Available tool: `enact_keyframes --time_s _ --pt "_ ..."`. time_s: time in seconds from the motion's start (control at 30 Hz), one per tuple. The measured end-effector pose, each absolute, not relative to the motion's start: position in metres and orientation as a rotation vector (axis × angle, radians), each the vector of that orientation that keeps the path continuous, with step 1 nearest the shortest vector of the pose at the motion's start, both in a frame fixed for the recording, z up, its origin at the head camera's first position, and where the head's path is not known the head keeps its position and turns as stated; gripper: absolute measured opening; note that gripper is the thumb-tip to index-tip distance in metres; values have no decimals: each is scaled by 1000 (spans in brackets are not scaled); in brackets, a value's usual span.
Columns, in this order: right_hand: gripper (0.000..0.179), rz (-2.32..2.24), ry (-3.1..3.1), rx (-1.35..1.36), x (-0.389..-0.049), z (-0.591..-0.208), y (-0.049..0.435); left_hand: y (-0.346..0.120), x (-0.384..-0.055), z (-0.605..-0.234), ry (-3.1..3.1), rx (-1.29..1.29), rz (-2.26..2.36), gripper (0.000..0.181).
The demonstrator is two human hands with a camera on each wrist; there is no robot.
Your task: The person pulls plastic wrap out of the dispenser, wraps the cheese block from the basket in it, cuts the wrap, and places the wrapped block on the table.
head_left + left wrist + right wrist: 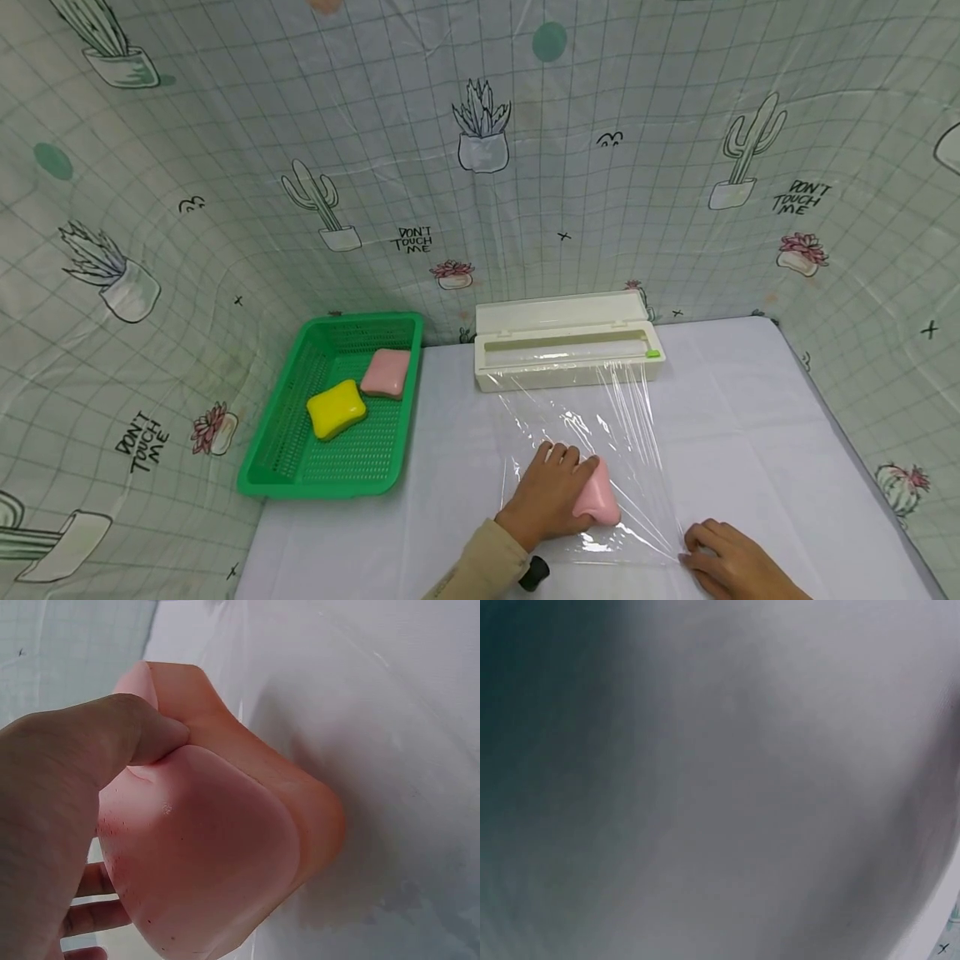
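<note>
My left hand (551,493) grips a pink bar of soap (598,495) over a sheet of plastic wrap (637,442). In the left wrist view, the thumb lies across the near side of the soap (217,817), with fingers behind it. The wrap runs from a white dispenser box (570,377) toward me. At the sheet's near right corner my right hand (731,560) pinches the film, which is drawn into taut creases there. The right wrist view is mostly a grey blur.
A green basket (251,485) stands at the left, holding a yellow soap bar (336,410) and another pink one (386,372). The dispenser's lid (562,310) is raised at the back, near the patterned curtain (525,208). A white cloth (750,417) covers the table.
</note>
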State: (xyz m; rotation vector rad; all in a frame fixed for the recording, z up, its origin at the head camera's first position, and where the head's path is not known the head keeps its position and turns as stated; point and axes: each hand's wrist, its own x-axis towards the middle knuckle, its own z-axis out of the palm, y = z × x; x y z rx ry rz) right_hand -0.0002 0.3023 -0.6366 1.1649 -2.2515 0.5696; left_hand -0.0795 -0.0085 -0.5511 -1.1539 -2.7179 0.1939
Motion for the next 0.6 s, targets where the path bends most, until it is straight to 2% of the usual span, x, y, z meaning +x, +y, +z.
enact_keyframes --time_s 0.6 --pt "62 574 -2297 1150 2 -636 301 -6 -78 -571 -2798 -1139 239 82"
